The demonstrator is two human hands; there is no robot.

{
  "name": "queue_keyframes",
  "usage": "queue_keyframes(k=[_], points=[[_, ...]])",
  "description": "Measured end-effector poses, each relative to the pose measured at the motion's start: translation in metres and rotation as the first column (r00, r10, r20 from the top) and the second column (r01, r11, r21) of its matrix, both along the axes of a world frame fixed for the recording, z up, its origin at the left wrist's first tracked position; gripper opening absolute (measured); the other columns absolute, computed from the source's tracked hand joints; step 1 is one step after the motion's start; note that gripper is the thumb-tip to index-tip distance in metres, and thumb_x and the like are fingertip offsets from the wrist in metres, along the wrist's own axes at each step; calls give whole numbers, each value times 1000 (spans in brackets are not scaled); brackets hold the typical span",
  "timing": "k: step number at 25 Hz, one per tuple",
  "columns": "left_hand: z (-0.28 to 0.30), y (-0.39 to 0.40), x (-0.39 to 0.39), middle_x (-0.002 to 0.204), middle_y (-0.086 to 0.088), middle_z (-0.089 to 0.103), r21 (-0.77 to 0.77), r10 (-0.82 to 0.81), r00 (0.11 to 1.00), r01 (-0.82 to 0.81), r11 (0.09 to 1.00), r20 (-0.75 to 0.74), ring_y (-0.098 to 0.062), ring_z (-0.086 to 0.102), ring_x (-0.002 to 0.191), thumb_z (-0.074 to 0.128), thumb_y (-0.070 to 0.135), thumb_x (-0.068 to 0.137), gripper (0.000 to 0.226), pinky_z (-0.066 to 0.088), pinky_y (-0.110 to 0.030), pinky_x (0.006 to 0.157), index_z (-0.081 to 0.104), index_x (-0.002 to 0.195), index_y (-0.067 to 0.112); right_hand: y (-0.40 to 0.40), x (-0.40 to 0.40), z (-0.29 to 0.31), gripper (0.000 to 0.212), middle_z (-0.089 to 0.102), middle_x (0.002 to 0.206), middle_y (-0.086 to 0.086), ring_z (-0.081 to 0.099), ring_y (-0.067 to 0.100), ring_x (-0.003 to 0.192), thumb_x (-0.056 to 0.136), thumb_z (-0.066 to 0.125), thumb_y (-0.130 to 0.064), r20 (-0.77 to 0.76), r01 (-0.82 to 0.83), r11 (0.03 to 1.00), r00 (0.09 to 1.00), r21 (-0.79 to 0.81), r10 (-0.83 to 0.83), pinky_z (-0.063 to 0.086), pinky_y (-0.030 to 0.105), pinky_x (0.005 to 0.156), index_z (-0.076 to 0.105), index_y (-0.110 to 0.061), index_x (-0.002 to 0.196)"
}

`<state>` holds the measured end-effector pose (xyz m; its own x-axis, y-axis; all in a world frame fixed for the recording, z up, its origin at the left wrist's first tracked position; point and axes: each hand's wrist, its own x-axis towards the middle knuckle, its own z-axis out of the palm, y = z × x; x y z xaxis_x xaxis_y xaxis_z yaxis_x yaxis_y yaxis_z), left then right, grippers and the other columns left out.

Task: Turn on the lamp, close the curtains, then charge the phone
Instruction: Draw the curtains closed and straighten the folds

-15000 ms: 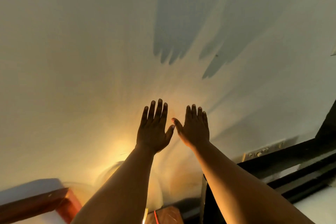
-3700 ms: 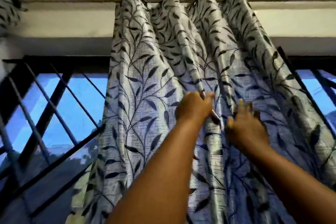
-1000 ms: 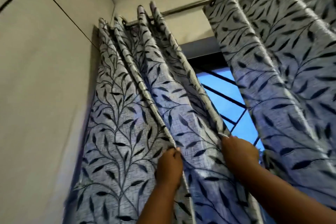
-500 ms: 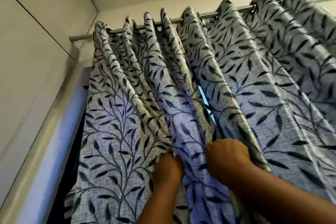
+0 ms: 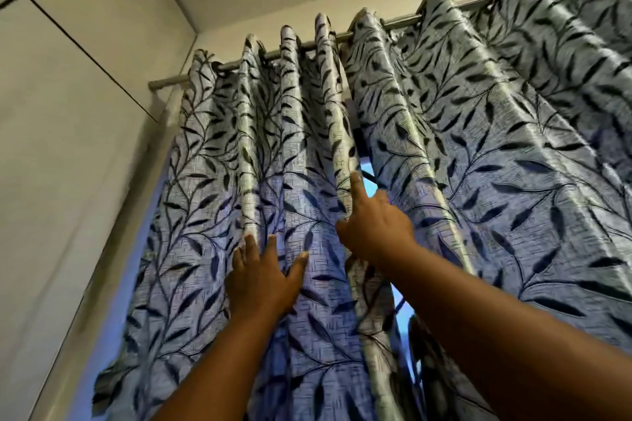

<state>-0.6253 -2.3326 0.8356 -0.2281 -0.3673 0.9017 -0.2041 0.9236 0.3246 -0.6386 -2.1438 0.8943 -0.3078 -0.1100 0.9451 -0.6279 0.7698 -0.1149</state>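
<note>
Curtains are the thing in hand now: the left panel (image 5: 219,215) hangs in folds from the rod (image 5: 400,22) near the wall (image 5: 68,147), and the right panel (image 5: 513,147) covers the window to the right of it. Between their two edges a narrow gap (image 5: 367,178) is open, where blue light from the window comes through, and it shows again lower, beside the right forearm. The left hand (image 5: 263,280) lies flat on the left panel with its fingers spread, holding nothing. The right hand (image 5: 376,225) is at the inner edge of that panel, its index finger stretched up along the fold just beside the gap; the other fingers are curled, and I cannot tell if they pinch any cloth. I judge that the second step, closing the curtains, is almost done but not finished. The next move probably calls for taking the inner edge of the left panel and drawing it to the right until it overlaps the right panel. Lamp and phone are not in view here.
</note>
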Motion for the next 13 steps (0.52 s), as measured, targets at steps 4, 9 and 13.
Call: queue_keyframes(k=[4,9,13], points=[[7,-18,8,161,-2,-11,-100,-7,1000,8,995,5,-31,-6,147,13,85,74,93,12,-55,114,7,151,34,-19,3,28,79,57,105,13,50,26,64,94,48,-17,-144,-17,997,990,-76,6,35,32,48,-5,-26,151],[34,-20,14,162,-1,-5,-282,-52,997,32,959,-64,-31,-5,147,15,81,79,84,7,-56,114,11,150,35,-3,5,44,66,38,60,1,45,20,47,96,36,-6,-247,236,964,933,-124,-261,41,29,41,8,-32,150],[47,-3,5,162,-4,-5,-340,-52,996,26,940,-69,-30,-5,147,17,77,84,82,-9,-57,113,8,151,32,30,-1,41,53,42,63,4,40,16,47,100,31,-9,-148,400,898,892,-183,-428,32,22,38,20,-24,149]])
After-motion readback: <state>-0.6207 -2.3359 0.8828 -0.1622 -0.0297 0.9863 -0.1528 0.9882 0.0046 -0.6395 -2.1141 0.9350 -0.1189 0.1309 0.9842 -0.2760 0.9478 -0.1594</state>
